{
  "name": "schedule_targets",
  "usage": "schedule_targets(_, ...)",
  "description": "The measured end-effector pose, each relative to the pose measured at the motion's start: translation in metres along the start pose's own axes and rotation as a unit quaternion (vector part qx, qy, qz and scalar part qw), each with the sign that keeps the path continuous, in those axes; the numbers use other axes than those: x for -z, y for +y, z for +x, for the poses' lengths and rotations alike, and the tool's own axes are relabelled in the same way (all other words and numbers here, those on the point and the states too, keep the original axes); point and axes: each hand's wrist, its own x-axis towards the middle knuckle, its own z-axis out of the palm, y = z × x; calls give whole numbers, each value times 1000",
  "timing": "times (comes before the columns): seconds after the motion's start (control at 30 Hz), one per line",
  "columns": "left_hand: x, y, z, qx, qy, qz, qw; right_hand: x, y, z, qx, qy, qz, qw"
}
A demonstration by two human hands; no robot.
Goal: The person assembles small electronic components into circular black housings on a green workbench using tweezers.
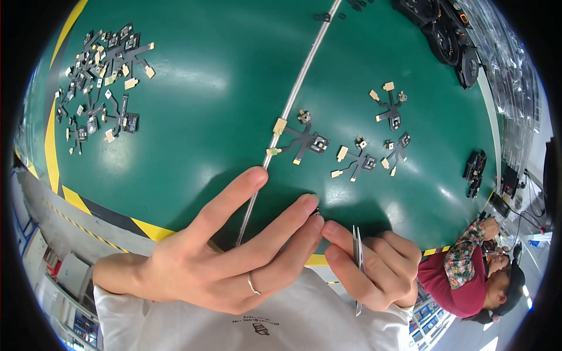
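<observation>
My left hand (234, 251) reaches over the green table with its index finger stretched toward a thin metal rod (302, 69). Between its other fingertips a small dark part (317, 212) shows, mostly hidden. My right hand (374, 266) is closed around silver tweezers (358, 263), their tips pointing away from me. The fingertips of that hand touch or nearly touch the same small part. Just beyond lies a branched black flexible circuit (305, 140) with tan tabs, two of them resting on the rod. More such circuits, a flexible circuit (358, 161) among them, lie to the right.
A loose pile of flexible circuits (96, 73) covers the far left. Black housings (442, 41) and clear plastic bags (503, 52) lie at the far right. A black device (475, 174) sits near the right edge. Beyond the right corner is another person (468, 275).
</observation>
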Motion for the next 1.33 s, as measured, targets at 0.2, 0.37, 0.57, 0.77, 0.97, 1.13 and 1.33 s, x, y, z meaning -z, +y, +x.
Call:
schedule_targets(0.2, -1, -3, -2, -9, 4, -30, 999, 4, 0, 0, -7, -31, -2, 999)
schedule_targets(0.37, -4, -2, -1, -1, 27, -39, 999, 1, 13, -11, -156, 45, 250, 954)
schedule_targets(0.57, -1, -2, -3, 10, 24, -39, 999, 0, 10, -8, -159, 60, 272, 947)
schedule_targets(0.77, 4, -3, -1, 20, 7, -41, 999, 1, -3, 4, -4, -16, -19, 1000)
schedule_targets(0.97, 3, -1, 0, -4, 12, -42, 999, 1, -20, 1, 77, -39, -243, 966)
schedule_targets(1.13, 3, -3, -3, -10, 26, -25, 999, 17, -7, 21, -4, -64, -67, 996)
schedule_targets(1.33, 1, -3, -2, -4, 21, -47, 999, 7, 3, -12, -265, 104, 347, 893)
